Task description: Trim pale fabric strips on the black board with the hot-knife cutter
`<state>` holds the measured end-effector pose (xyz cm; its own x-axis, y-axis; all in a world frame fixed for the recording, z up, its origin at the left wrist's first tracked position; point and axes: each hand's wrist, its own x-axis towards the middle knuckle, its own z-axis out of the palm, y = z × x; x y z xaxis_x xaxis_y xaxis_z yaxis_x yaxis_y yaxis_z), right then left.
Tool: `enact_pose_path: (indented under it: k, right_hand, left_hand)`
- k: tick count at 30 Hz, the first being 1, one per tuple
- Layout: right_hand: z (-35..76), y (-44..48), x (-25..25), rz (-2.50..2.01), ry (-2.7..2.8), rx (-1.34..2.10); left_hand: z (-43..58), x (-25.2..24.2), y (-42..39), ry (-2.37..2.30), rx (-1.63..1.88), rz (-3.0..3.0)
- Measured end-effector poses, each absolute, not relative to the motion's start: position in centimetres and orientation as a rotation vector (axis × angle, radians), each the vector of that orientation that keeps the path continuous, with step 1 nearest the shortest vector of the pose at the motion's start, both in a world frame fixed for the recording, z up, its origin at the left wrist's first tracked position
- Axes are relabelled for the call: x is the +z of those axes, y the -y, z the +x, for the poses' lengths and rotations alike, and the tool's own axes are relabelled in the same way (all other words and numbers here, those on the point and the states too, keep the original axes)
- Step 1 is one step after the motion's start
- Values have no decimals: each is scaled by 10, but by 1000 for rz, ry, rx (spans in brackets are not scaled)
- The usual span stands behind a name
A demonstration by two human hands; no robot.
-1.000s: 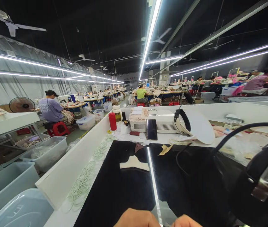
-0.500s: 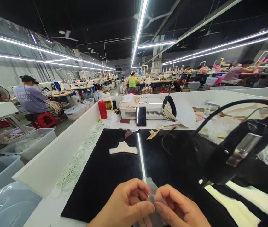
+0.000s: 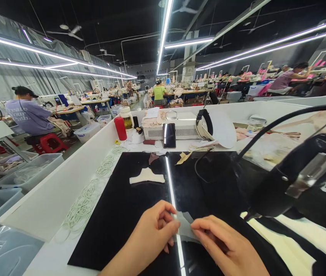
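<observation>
A small, thin, translucent grey sheet (image 3: 185, 225) is stretched between my two hands, low over the glossy black board (image 3: 108, 218). My left hand (image 3: 158, 228) has its fingers curled, with thumb and fingertips pinched at the sheet's left edge. On the other side, my right hand (image 3: 223, 241) pinches the right edge between thumb and index finger. A cream cut piece (image 3: 147, 176) lies flat on the board beyond my hands. To the right, pale yellow cut strips (image 3: 280, 245) lie beneath a black machine head (image 3: 289, 184).
Pale green elastic loops (image 3: 82, 205) lie in heaps along the left white strip. A phone (image 3: 169, 136) leans on a white vented box (image 3: 180, 131), beside a red cup (image 3: 120, 128) and a visor (image 3: 223, 130). Several people sit at sewing machines farther off.
My hands have moved apart and slightly forward, so more of the translucent sheet shows between them. A hand at the upper right edge has left the view. The camera view has shifted slightly.
</observation>
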<state>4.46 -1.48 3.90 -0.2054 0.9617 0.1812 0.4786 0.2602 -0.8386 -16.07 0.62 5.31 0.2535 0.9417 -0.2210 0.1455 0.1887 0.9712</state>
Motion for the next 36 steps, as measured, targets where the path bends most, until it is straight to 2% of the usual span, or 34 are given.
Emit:
enact_pose_path:
  k: [7,12,17,36]
  right_hand:
    - [46,6,22,-1308,2023,600]
    - [46,3,9,-1279,2167,304]
    - [48,2,0,-1224,2311,177]
    - [46,2,-8,-1194,2313,140]
  left_hand:
    - [-167,50,-8,-1438,804,1793]
    - [-171,42,-9,-1451,714,2127]
    - [-172,34,-7,-1462,585,2341]
    - [-173,21,-6,-1454,697,2583]
